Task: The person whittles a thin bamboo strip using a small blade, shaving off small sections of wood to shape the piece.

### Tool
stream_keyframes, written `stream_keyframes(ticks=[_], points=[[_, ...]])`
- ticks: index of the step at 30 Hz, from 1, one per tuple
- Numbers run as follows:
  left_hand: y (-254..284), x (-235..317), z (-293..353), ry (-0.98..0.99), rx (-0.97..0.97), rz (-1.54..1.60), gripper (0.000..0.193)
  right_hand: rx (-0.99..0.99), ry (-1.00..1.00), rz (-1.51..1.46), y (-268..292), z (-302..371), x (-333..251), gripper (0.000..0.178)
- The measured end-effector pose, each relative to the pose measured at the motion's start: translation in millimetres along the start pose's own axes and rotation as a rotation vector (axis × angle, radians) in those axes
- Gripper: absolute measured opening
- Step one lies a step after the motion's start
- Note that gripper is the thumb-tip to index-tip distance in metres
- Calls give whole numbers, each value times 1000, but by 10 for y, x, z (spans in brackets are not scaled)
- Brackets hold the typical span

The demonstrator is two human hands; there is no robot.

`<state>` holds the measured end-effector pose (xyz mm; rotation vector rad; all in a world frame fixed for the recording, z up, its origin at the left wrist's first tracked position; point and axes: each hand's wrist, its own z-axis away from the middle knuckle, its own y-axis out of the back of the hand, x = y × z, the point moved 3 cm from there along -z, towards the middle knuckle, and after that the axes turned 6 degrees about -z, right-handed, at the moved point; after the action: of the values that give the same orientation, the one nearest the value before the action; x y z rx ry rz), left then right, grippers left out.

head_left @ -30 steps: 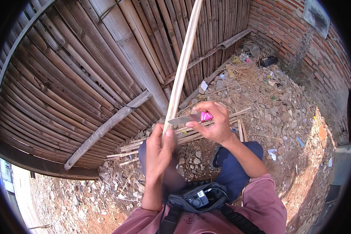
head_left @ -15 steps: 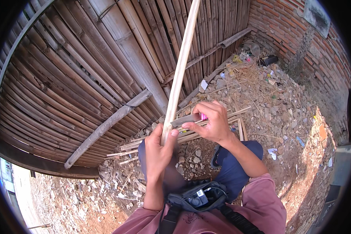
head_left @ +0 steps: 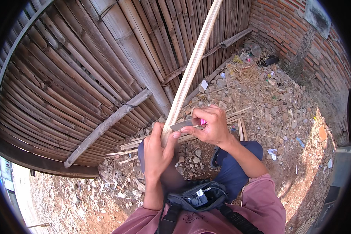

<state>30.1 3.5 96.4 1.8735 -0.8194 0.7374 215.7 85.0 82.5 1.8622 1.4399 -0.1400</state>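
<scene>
A long pale split-bamboo strip (head_left: pixel 191 70) rises from my left hand (head_left: pixel 157 152), tilting away to the upper right. The fingers and thumb of that hand wrap round its lower end. In my right hand (head_left: pixel 211 124) is a knife (head_left: pixel 182 124) with a broad grey blade and a pink handle mostly hidden by the fingers. Its blade tip touches the strip just above my left thumb, and my right thumb lies along the blade's lower edge. Beneath my hands, more pale strips (head_left: pixel 128 145) lie on the rubble.
A bamboo-slat wall (head_left: pixel 58 89) with a crosswise pole (head_left: pixel 105 128) stands close on the left. Brickwork (head_left: pixel 288 31) closes the far right. Stones, straw and litter cover the ground (head_left: pixel 269 113). An open dark pouch (head_left: pixel 199 197) hangs at my front.
The strip's upper end has swung to the right, so it leans more. My right hand and the knife have shifted slightly downward. My left hand keeps its grip.
</scene>
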Motion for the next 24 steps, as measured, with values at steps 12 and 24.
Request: stream_keyframes(ticks=[12,24], points=[[-98,-170,54,35,-150,301,49,12,-118,-190,37,-22,23,58],[-110,-159,42,69,-188,679,75,-158,39,-86,-288,133,-99,57]])
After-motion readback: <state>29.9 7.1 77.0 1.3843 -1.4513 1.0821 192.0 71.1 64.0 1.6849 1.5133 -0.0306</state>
